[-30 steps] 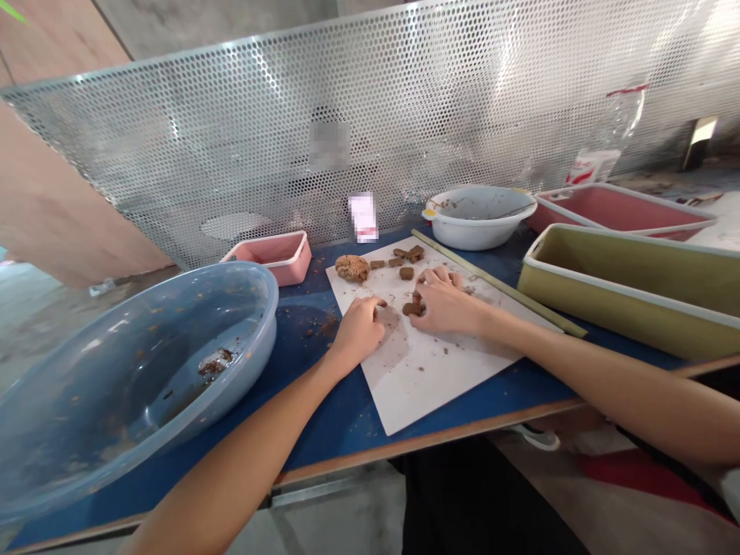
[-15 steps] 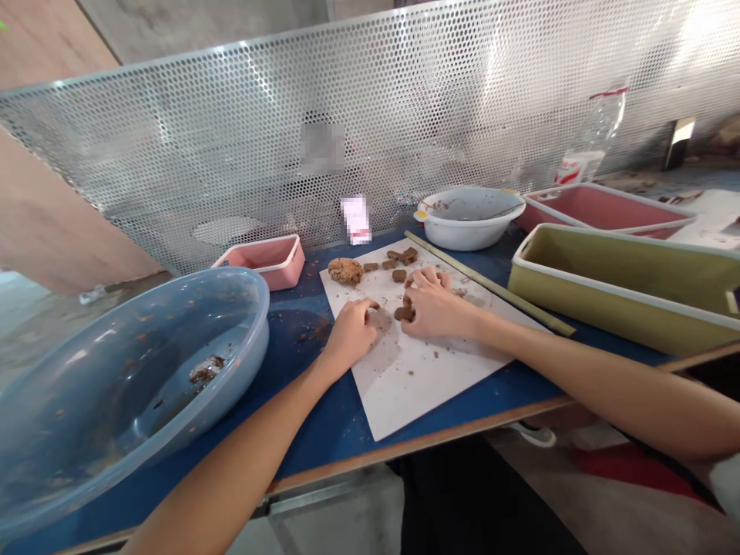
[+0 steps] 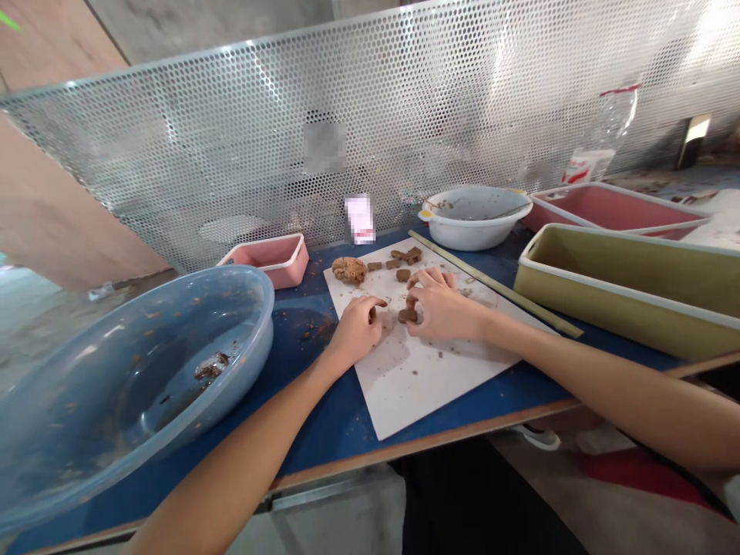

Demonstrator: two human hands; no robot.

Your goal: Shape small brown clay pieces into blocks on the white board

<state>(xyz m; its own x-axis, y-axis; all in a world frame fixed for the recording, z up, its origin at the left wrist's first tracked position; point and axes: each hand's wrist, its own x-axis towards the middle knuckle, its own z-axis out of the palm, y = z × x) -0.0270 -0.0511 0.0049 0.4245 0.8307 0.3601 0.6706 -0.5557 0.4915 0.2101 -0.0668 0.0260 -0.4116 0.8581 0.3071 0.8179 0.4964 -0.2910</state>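
On a white board (image 3: 398, 401) lies a small brown clay block (image 3: 408, 316). My right hand (image 3: 436, 304) has its fingers curled around the block's right side, thumb in front, so the block sits in its grip close to the board. Just left of it, my left hand (image 3: 358, 327) rests over the board's left edge, its thumb and index finger apart, holding nothing. Beyond the hands are another clay block (image 3: 403, 274), several smaller clay pieces (image 3: 412, 255) and a rough, crumbly clay lump (image 3: 349, 270).
A large blue basin (image 3: 243, 308) stands at left, beside a small pink box (image 3: 292, 266). A wooden strip (image 3: 497, 285) lies along the board's right side. Behind it are a white bowl (image 3: 477, 230), an olive trough (image 3: 583, 297) and a red trough (image 3: 624, 212). A perforated metal screen (image 3: 243, 162) borders the back.
The whole view has shifted slightly, so everything appears a little further right. Both hands and the clay block keep nearly the same positions on the board.
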